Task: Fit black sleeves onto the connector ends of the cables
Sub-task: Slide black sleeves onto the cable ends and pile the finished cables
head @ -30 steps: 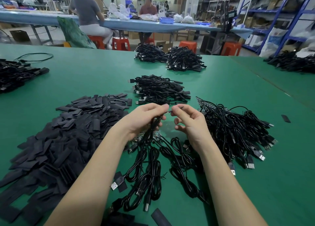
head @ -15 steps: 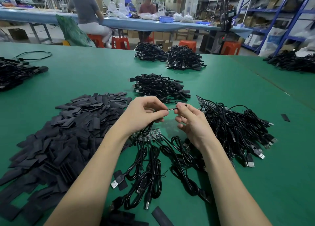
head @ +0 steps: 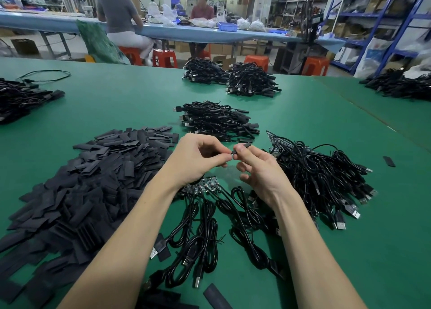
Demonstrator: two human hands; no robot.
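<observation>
Sleeve pile [head: 93, 180] far left. Left hand [head: 198, 159] pinches the cable end, now raised off the table. Right hand [head: 258, 168] pinches a black sleeve [head: 242, 146], now meeting it; fitting looks underway.

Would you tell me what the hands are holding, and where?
Both the left hand and right hand pinch a small black sleeve by its near end.
</observation>
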